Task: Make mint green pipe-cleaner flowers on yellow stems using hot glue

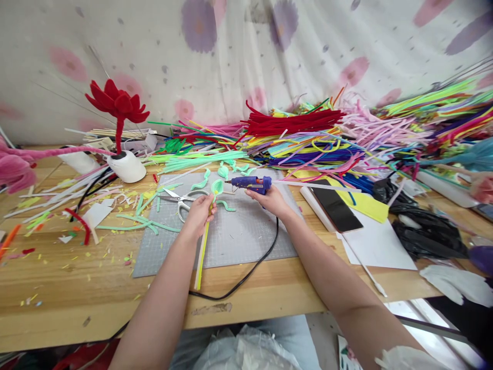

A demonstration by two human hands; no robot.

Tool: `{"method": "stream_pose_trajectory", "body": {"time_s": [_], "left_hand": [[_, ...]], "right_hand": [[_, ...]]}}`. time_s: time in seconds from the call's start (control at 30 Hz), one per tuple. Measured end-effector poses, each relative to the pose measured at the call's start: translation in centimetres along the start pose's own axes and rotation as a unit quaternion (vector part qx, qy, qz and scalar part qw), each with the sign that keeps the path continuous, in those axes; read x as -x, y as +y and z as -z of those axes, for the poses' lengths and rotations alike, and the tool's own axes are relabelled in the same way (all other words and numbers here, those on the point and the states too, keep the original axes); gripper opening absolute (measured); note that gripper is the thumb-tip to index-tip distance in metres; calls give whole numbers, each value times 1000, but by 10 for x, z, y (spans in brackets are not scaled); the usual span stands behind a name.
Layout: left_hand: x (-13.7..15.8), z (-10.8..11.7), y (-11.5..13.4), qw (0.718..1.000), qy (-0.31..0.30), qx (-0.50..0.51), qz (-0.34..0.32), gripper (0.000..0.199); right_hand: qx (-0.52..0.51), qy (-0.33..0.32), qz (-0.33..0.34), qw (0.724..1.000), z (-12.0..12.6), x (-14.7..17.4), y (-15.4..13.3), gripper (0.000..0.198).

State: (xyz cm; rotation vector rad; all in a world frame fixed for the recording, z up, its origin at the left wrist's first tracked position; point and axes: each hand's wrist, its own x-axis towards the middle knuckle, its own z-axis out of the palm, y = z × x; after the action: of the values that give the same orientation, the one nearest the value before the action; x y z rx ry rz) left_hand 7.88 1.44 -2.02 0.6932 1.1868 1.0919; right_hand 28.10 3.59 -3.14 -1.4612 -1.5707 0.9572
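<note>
My left hand (pixel 201 216) pinches a pipe-cleaner flower (pixel 217 189) by its stem, a mint-green looped head with yellow inside. Yellow and pale stems (pixel 203 254) hang down below that hand. In my right hand (pixel 269 199) is a blue hot glue gun (pixel 248 182), its nozzle close to the flower; whether they touch I cannot tell. Scissors (pixel 182 202) lie partly open left of my left hand. More mint-green shaped pieces (pixel 200 180) rest on the grey cutting mat (pixel 242 241), one curled piece (pixel 226 206) just under the glue gun.
A red flower (pixel 117 103) stands in a white pot (pixel 127 167) at left. Bundles of coloured pipe cleaners (pixel 292 123) line the back. A phone (pixel 336 205), paper and black plastic (pixel 427 234) lie at right. The glue gun's black cord (pixel 246 277) crosses the mat. Another person's hand (pixel 482 186) shows at far right.
</note>
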Motion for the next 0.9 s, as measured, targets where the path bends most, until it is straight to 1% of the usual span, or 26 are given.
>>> {"method": "stream_pose_trajectory", "body": {"time_s": [0.23, 0.57, 0.8, 0.9], "left_hand": [[0, 0, -1, 1000, 1, -11, -4, 23], [0, -1, 1, 1000, 3, -9, 1, 21], [-3, 2, -1, 1000, -2, -2, 3, 20], [-3, 2, -2, 1000, -2, -1, 3, 19]], "right_hand": [[23, 4, -2, 1000, -2, -2, 3, 45], [16, 2, -22, 1000, -3, -1, 0, 45], [9, -13, 2, 1000, -1, 2, -4, 38], [7, -19, 7, 1000, -1, 3, -3, 38]]}}
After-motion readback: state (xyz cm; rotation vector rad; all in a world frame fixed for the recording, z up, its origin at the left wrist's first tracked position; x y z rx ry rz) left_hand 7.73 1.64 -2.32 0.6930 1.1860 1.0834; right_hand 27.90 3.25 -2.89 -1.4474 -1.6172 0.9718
